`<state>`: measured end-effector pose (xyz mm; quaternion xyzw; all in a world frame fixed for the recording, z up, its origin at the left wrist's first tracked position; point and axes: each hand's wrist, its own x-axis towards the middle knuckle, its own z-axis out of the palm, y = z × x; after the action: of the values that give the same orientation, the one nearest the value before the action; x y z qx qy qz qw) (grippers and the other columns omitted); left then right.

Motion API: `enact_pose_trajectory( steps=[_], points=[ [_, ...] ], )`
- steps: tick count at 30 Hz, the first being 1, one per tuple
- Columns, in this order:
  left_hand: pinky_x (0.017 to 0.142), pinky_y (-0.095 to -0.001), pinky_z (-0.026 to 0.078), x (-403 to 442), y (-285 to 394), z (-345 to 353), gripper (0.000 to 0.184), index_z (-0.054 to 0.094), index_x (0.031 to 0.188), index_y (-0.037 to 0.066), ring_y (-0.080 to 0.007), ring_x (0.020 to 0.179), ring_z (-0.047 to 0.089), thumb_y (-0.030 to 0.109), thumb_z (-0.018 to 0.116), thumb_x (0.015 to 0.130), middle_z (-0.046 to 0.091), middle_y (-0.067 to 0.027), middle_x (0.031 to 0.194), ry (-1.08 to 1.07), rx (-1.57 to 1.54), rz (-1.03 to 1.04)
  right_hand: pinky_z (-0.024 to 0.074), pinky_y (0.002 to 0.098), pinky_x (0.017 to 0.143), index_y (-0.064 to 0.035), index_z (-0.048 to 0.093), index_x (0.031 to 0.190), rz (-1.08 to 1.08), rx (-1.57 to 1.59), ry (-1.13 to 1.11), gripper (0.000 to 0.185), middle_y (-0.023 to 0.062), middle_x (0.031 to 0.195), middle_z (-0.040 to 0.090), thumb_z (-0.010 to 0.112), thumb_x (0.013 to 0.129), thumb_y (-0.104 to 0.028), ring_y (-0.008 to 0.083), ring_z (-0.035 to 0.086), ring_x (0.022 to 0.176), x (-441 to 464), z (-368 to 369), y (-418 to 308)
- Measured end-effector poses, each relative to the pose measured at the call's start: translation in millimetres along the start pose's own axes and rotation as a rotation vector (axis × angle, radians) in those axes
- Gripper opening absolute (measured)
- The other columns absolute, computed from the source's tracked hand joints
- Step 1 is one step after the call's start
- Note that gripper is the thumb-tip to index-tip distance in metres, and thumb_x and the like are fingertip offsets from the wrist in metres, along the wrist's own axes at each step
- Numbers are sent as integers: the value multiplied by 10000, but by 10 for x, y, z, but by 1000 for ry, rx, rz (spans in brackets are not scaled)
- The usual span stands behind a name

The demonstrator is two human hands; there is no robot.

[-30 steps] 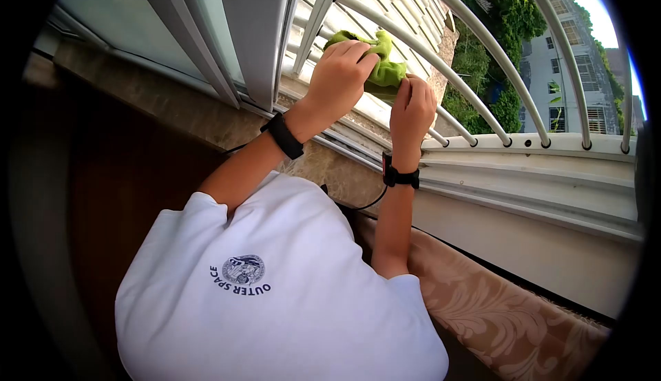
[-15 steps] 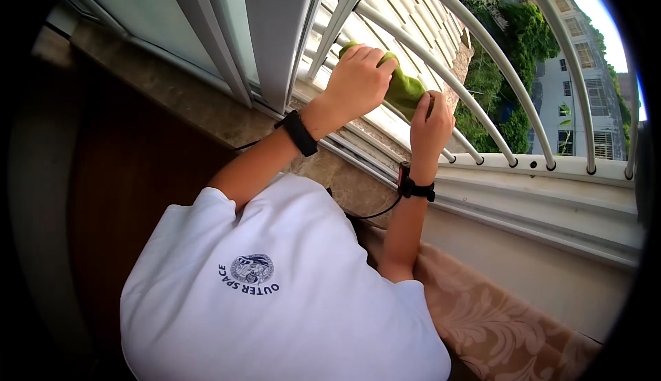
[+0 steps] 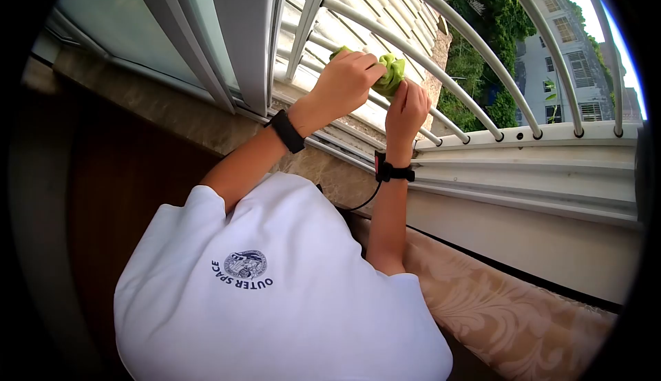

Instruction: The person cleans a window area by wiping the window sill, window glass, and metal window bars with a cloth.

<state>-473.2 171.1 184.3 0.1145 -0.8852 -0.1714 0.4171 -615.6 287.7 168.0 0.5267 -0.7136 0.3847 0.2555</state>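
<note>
A bunched green cloth (image 3: 390, 77) stretches between my two hands at the window bars. My left hand (image 3: 343, 83) is closed on its left part, with a bit of green showing past the knuckles. On the right, my right hand (image 3: 407, 109) pinches the other end between thumb and fingers. Both hands are close to a white metal bar (image 3: 382, 99) that passes behind them. Whether the cloth is wrapped fully round this bar is hidden by my fingers.
Curved white bars (image 3: 475, 40) form a cage outside the window. Left of my hands stands the grey window frame (image 3: 241, 37), above a stone sill (image 3: 172, 116). A patterned curtain (image 3: 496, 298) hangs at lower right. Black straps with a cable are on my wrists.
The cloth has gone from stretched out to more crumpled, and my right hand has come closer to my left. The whole view has shifted slightly, so the scene sits further left.
</note>
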Motion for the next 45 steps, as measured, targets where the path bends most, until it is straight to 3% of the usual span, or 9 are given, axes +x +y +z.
enact_pose_trajectory(
  steps=[11, 12, 15, 20, 24, 28, 37, 41, 45],
  points=[
    [1012, -424, 503, -616, -34, 185, 381, 694, 1190, 10, -342, 1187, 635, -11, 633, 815, 688, -148, 1183, -33, 225, -62, 497, 483, 1013, 12, 667, 961, -6, -97, -98, 95, 148, 1143, 696, 651, 995, -74, 371, 655, 1107, -844, 110, 0],
    [1041, -421, 488, -640, -112, 281, 361, 688, 1217, 17, -349, 1208, 617, 57, 655, 860, 673, -152, 1242, -264, 285, -141, 478, 488, 1052, 6, 665, 951, 1, -108, -103, 119, 144, 1152, 698, 648, 1003, -99, 368, 651, 1132, -836, 122, -12],
    [1025, -430, 486, -653, -276, 639, 341, 689, 1234, 28, -353, 1151, 621, 128, 667, 908, 670, -150, 1195, -48, 370, 73, 470, 496, 1064, -4, 665, 947, 48, -106, -166, 164, 144, 1151, 702, 629, 1022, -145, 361, 652, 1111, -744, 169, 54],
    [880, -504, 522, -253, -137, 1055, 172, 697, 1057, 38, -355, 961, 696, 157, 623, 958, 722, -158, 1012, -455, 12, -12, 506, 531, 754, 5, 684, 947, 252, -63, -280, 249, 227, 931, 688, 567, 1058, -184, 437, 651, 880, -661, -82, 432],
    [814, -479, 555, -124, 183, 1243, 218, 735, 1062, 27, -403, 938, 694, 109, 560, 962, 725, -186, 999, -397, -240, -88, 493, 534, 697, 19, 664, 933, 483, -77, -101, 333, 237, 883, 682, 521, 1092, -237, 461, 637, 793, -718, -489, 461],
    [830, -437, 565, -237, 729, 378, 268, 727, 1164, 2, -398, 951, 704, 22, 580, 940, 734, -201, 1042, -373, -479, -105, 512, 481, 719, 22, 674, 948, 597, 51, -11, 309, 220, 879, 683, 514, 1097, -197, 440, 631, 784, -669, -1107, -202],
    [970, -442, 528, -1175, 927, -1142, 509, 694, 1334, 18, -346, 1127, 659, -105, 608, 847, 676, -148, 1278, -92, 99, -34, 472, 473, 1018, 39, 704, 1186, 301, 25, -189, 265, 176, 1276, 656, 667, 975, -115, 379, 609, 1182, -1236, -1378, -1175],
    [1052, -470, 485, -1938, 459, -940, 398, 659, 1351, 36, -345, 1284, 586, 136, 656, 967, 613, -175, 1400, -614, 245, -331, 423, 509, 1086, 34, 684, 1240, 355, -57, -446, 351, 220, 1408, 572, 695, 956, -172, 404, 520, 1316, -1748, -852, -1140],
    [1125, -476, 441, -2320, 276, -793, 466, 612, 1413, 44, -373, 1357, 533, 188, 658, 972, 574, -173, 1471, -729, 132, -452, 398, 556, 1123, 24, 673, 1281, 385, 42, -514, 393, 241, 1461, 538, 700, 952, -189, 424, 494, 1367, -2044, -719, -1211]
  ],
)
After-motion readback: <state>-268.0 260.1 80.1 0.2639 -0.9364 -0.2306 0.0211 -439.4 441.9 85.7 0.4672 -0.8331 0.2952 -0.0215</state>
